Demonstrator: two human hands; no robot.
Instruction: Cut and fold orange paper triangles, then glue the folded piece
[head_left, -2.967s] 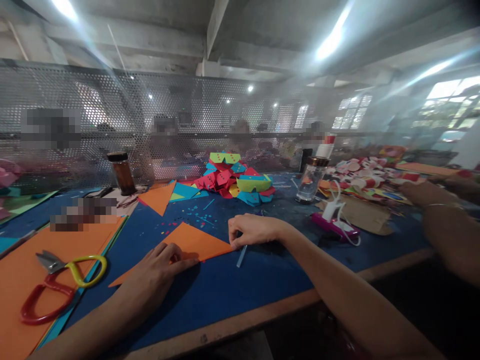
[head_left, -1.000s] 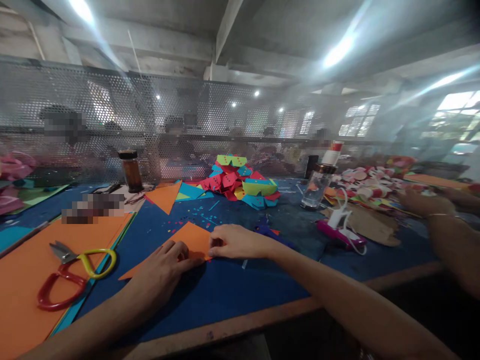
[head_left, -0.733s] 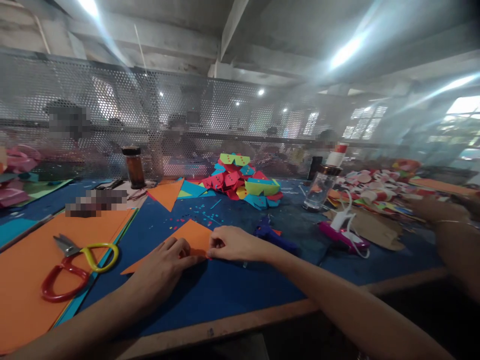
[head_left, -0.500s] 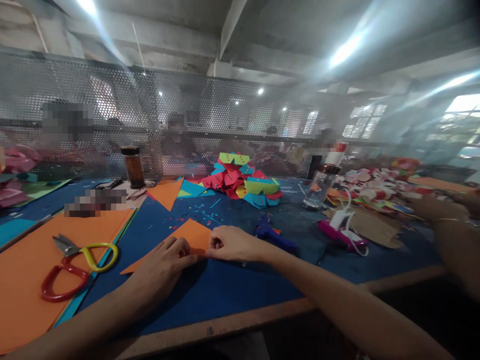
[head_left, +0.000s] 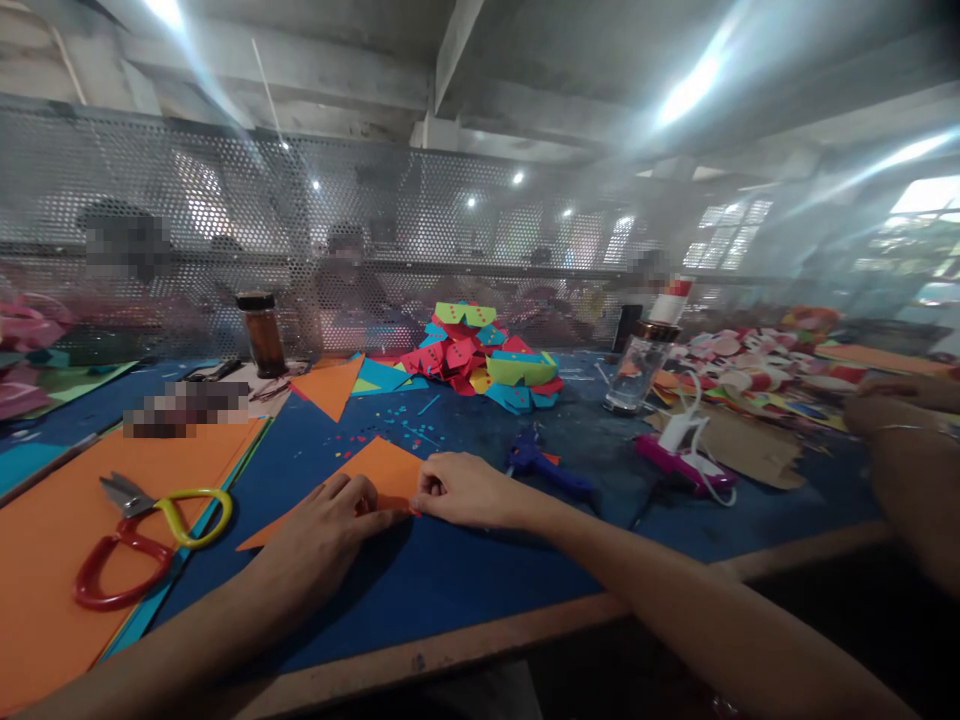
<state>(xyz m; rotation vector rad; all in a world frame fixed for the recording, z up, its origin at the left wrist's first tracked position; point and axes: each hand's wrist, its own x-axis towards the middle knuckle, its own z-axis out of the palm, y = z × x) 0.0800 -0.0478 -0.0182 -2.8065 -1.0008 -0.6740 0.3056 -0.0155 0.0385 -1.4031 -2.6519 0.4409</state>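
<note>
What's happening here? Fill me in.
A person is working a piece of orange paper on a blue tabletop. The left hand rests on it, and the right hand has its fingertips at the near edge. Scissors lie on a paper stack to the left, and a blue glue gun lies to the right. At the far right is a co-worker's arm.

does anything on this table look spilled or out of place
Yes: small blue and red scraps lie strewn on the blue tabletop, just beyond the orange paper. They look odd, loose rather than gathered up.
</note>
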